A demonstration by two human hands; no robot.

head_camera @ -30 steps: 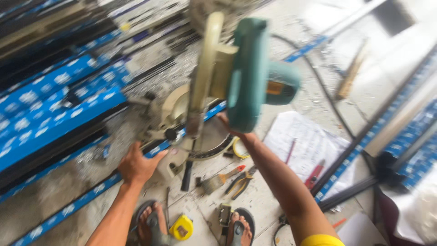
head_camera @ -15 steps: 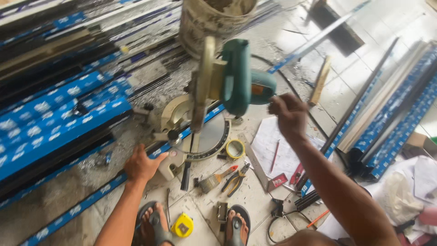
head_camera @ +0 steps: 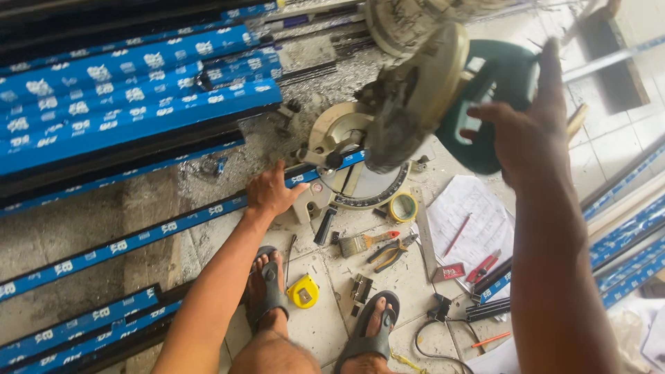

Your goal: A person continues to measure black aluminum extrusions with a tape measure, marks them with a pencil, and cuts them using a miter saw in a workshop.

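Note:
My left hand (head_camera: 270,192) lies palm down on a long blue-wrapped metal profile (head_camera: 138,237), pressing it where it meets the base (head_camera: 346,131) of a miter saw. The saw's head (head_camera: 415,90), with its round blade guard and teal motor housing (head_camera: 509,76), is raised and blurred. My right hand (head_camera: 526,131) hovers in front of the teal housing with thumb up and fingers spread; no grip on the saw shows.
A stack of blue-wrapped profiles (head_camera: 125,90) fills the upper left, more lie at right (head_camera: 623,235). Scattered on the tiles: yellow tape measure (head_camera: 303,291), tape roll (head_camera: 402,206), brush (head_camera: 364,242), pliers (head_camera: 391,251), steel ruler (head_camera: 424,235), paper sheet (head_camera: 478,208). My sandalled feet (head_camera: 267,284) stand below.
My right hand let go of the saw, swung out to the right, and is now back up by the teal housing. The saw head stays raised. My left hand stays on the profile.

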